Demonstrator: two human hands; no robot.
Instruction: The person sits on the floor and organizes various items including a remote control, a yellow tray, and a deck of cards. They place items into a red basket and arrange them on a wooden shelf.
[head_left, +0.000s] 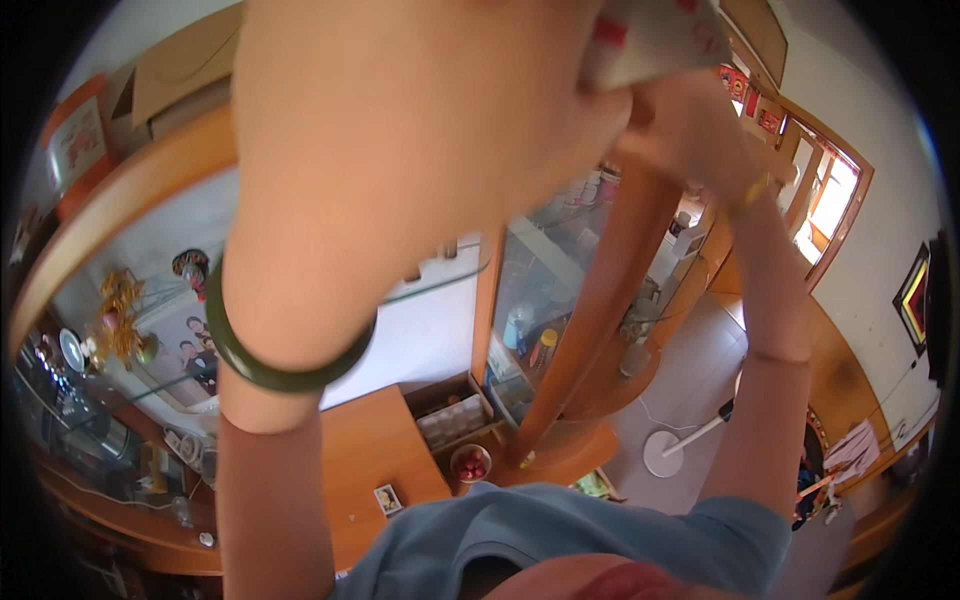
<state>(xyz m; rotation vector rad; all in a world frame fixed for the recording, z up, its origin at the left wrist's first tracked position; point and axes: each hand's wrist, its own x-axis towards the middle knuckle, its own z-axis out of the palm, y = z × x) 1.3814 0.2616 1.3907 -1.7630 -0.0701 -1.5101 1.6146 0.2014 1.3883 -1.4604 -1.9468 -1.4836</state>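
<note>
Both of my hands are raised close to the camera, blurred. My left hand (420, 97), with a dark green bangle (289, 375) round its forearm, fills the upper middle. A whitish packet (660, 41) with red printing lies at the fingers of both hands, its top cut off by the picture's edge. My left thumb rests by its lower edge. My right hand (690, 131), with a yellow band (752, 191) at the wrist, grips the packet from below. The left fingertips are hidden.
An orange-brown wooden cabinet (615, 300) with glass shelves stands before me, holding ornaments and a framed photo (180, 356). Below are a bowl of red fruit (471, 463), a drawer with an egg tray (450, 420) and a small card box (388, 500). A white round stand base (664, 454) is on the floor.
</note>
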